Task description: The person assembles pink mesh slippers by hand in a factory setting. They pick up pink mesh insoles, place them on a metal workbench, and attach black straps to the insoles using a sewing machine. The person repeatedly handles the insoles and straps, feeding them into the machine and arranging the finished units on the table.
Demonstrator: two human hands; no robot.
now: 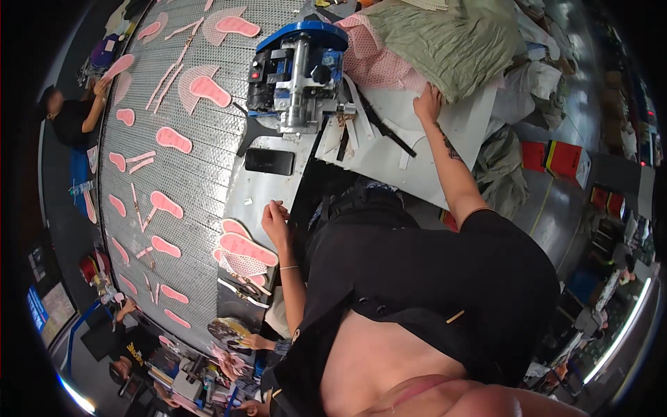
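My left hand (276, 219) is held over the conveyor's metal edge, its fingers curled in with nothing visible in them. Below it lies a stack of pink insoles (246, 248) with white dotted pieces among them. Reaching forward, my right hand (428, 104) has its fingers closed at the edge of a pink mesh sheet (372, 59), where a crumpled grey-green sheet (445, 42) overlaps it. The fingertips are partly hidden there. Both sheets rest on a grey metal table (462, 132).
A blue-topped machine (295, 80) stands between conveyor and table, with a black phone (269, 161) near its foot. Pink insoles and straps lie across the mesh conveyor belt (201, 149). Strips lie beside the machine. Co-workers are at the far left and lower left. Red boxes (563, 161) stand at right.
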